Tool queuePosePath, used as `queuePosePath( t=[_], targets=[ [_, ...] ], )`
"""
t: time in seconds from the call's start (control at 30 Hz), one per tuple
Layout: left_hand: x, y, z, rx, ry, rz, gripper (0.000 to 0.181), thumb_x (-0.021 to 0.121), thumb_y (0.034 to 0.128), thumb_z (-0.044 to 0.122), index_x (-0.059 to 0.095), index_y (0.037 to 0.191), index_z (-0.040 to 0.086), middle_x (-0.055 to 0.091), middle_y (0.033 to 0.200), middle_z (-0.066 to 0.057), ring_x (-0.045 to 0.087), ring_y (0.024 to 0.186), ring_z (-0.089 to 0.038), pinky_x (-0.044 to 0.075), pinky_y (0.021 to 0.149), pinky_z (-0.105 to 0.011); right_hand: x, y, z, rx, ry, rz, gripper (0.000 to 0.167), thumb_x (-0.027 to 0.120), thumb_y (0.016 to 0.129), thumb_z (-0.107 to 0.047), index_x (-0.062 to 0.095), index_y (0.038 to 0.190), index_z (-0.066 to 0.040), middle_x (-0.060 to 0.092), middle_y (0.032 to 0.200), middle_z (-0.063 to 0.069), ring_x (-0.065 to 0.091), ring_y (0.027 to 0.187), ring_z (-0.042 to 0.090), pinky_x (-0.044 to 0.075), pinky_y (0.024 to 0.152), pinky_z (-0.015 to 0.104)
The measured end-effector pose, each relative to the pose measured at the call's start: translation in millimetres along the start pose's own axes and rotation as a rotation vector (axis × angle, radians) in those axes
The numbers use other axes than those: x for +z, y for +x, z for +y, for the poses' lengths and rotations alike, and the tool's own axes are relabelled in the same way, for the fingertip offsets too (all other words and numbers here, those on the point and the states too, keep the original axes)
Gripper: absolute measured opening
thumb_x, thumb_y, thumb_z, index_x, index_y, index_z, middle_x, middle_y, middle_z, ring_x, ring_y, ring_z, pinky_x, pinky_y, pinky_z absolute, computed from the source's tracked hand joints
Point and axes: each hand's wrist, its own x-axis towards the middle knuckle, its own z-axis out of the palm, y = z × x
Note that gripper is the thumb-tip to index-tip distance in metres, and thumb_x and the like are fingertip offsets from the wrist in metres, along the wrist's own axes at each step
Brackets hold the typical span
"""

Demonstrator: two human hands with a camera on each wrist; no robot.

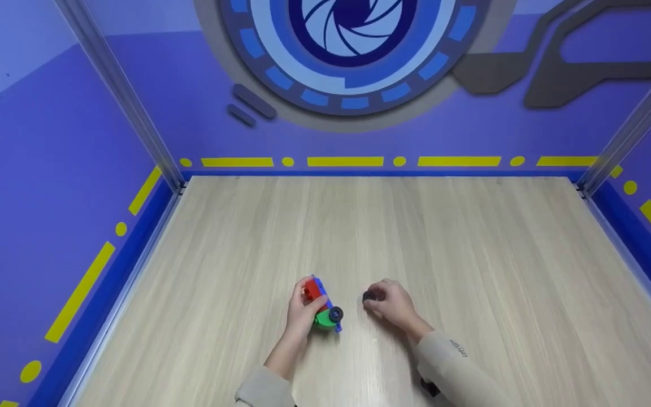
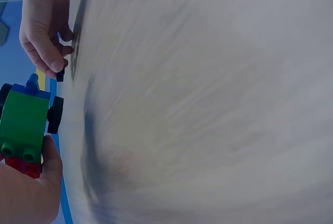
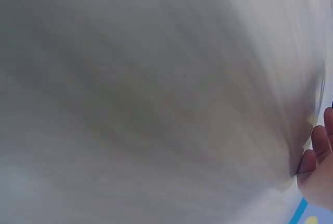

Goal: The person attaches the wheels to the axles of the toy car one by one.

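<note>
My left hand (image 1: 301, 311) grips a toy car (image 1: 325, 321) built of red, green and blue blocks, tilted above the table. Black wheels (image 2: 55, 115) show on both sides of its green part in the left wrist view. To the right of the car, my right hand (image 1: 394, 305) pinches a small black wheel (image 1: 368, 296) between thumb and fingers, apart from the car. In the left wrist view that loose wheel (image 2: 60, 74) is seen edge-on. Only some fingers of the right hand (image 3: 316, 154) appear at the edge of the right wrist view.
Both hands are over the near middle of a light wood table (image 1: 370, 226). Blue printed panels (image 1: 325, 144) rise behind it and at both sides, with metal posts (image 1: 127, 96) at the back corners. A dark object (image 1: 429, 388) shows under the right sleeve.
</note>
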Motion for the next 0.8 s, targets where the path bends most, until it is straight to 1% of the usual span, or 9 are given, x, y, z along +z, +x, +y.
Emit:
queuePosePath(
  t=[0.1, 0.3, 0.43, 0.5, 0.6, 0.67, 0.73, 0.8],
  targets=[
    [0.8, -0.8, 0.7, -0.001, 0.000, -0.003, 0.054, 0.056, 0.0833, 0.011, 0.032, 0.132, 0.013, 0.042, 0.130, -0.020, 0.043, 0.116, -0.032, 0.037, 0.095, -0.044, -3.3, -0.6, 1.6, 0.000, 0.009, 0.010, 0.022, 0.069, 0.072, -0.013, 0.065, 0.092, -0.008, 0.057, 0.085, 0.001, 0.050, 0.082, 0.015, 0.042, 0.075, 0.033],
    [2.6, -1.9, 1.2, -0.026, -0.010, -0.019, 0.055, 0.055, 0.0841, 0.012, 0.031, 0.134, 0.014, 0.038, 0.134, -0.019, 0.041, 0.119, -0.033, 0.034, 0.097, -0.045, -8.9, -0.4, 2.2, 0.011, 0.007, 0.021, 0.022, 0.070, 0.071, -0.012, 0.066, 0.092, -0.008, 0.057, 0.083, 0.001, 0.051, 0.079, 0.013, 0.043, 0.073, 0.032],
    [3.7, -2.8, 1.2, -0.037, -0.005, -0.030, 0.056, 0.056, 0.0840, 0.012, 0.030, 0.134, 0.014, 0.035, 0.136, -0.019, 0.038, 0.122, -0.034, 0.033, 0.099, -0.046, -12.4, -0.1, 0.0, 0.035, 0.019, 0.004, 0.023, 0.070, 0.072, -0.012, 0.066, 0.094, -0.009, 0.056, 0.085, 0.000, 0.050, 0.080, 0.014, 0.042, 0.073, 0.031],
    [3.9, -3.7, 2.6, -0.038, -0.001, -0.037, 0.057, 0.056, 0.0836, 0.012, 0.031, 0.134, 0.014, 0.036, 0.136, -0.019, 0.039, 0.121, -0.034, 0.033, 0.098, -0.046, -14.0, -0.6, -1.0, 0.052, 0.024, -0.008, 0.023, 0.069, 0.072, -0.013, 0.065, 0.094, -0.010, 0.055, 0.085, -0.001, 0.048, 0.080, 0.013, 0.041, 0.072, 0.030],
    [3.7, -7.4, 8.2, -0.036, -0.016, -0.055, 0.056, 0.057, 0.0831, 0.010, 0.031, 0.133, 0.013, 0.038, 0.133, -0.020, 0.041, 0.119, -0.034, 0.035, 0.097, -0.045, -16.4, -1.9, -1.7, 0.018, -0.005, -0.009, 0.024, 0.069, 0.071, -0.013, 0.065, 0.094, -0.010, 0.053, 0.083, -0.001, 0.047, 0.077, 0.013, 0.039, 0.068, 0.027],
    [3.7, -12.0, 14.5, -0.031, -0.024, -0.065, 0.055, 0.056, 0.0831, 0.009, 0.032, 0.133, 0.010, 0.040, 0.132, -0.021, 0.042, 0.118, -0.034, 0.035, 0.096, -0.045, -17.7, -3.1, -2.0, -0.022, -0.035, -0.002, 0.024, 0.069, 0.070, -0.014, 0.065, 0.093, -0.010, 0.052, 0.081, -0.002, 0.046, 0.074, 0.012, 0.038, 0.066, 0.026],
    [4.2, -16.5, 21.2, -0.025, -0.029, -0.070, 0.054, 0.055, 0.0831, 0.007, 0.032, 0.132, 0.008, 0.039, 0.131, -0.022, 0.041, 0.118, -0.036, 0.034, 0.097, -0.045, -18.8, -4.0, -2.2, -0.068, -0.063, 0.006, 0.024, 0.070, 0.069, -0.014, 0.065, 0.092, -0.009, 0.053, 0.080, -0.003, 0.046, 0.072, 0.011, 0.038, 0.065, 0.025],
    [5.0, -19.9, 26.3, -0.021, -0.018, -0.068, 0.053, 0.054, 0.0833, 0.006, 0.032, 0.132, 0.006, 0.038, 0.133, -0.023, 0.039, 0.120, -0.036, 0.032, 0.098, -0.046, -19.5, -4.9, -2.5, -0.086, -0.072, -0.001, 0.023, 0.070, 0.069, -0.014, 0.065, 0.091, -0.010, 0.052, 0.080, -0.004, 0.046, 0.072, 0.010, 0.038, 0.065, 0.025]
  ],
)
